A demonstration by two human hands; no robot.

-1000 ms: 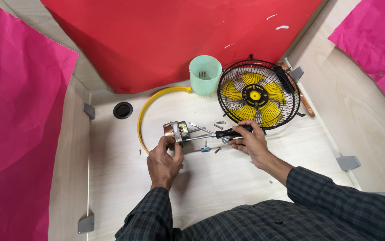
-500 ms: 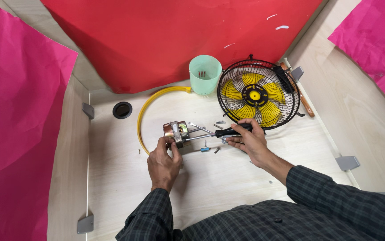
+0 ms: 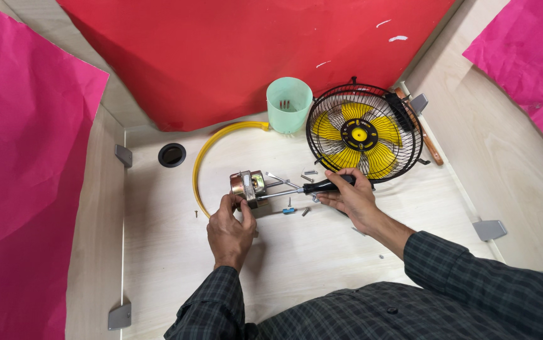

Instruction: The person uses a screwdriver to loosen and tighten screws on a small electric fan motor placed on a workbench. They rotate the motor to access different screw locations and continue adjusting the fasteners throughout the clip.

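The left hand (image 3: 228,230) has its grip clamped on the small metal motor (image 3: 248,187), fingers curled over the near side of the casing and holding it down on the pale wooden desk (image 3: 158,252). The right hand (image 3: 350,196) has its grip closed around the black handle of a screwdriver (image 3: 312,187), whose shaft runs leftward to meet the motor's face.

The motor lies near the middle of the desk. Just right of it, under the screwdriver, a few loose screws (image 3: 308,177) and a small blue piece (image 3: 289,210) are scattered. Farther right of the motor stands the caged fan (image 3: 364,134) with yellow blades, tilted upward. Behind the motor sits a pale green cup (image 3: 289,104), and a yellow ring (image 3: 203,157) arcs round the motor's left side. A dark round hole (image 3: 172,155) lies left of it.
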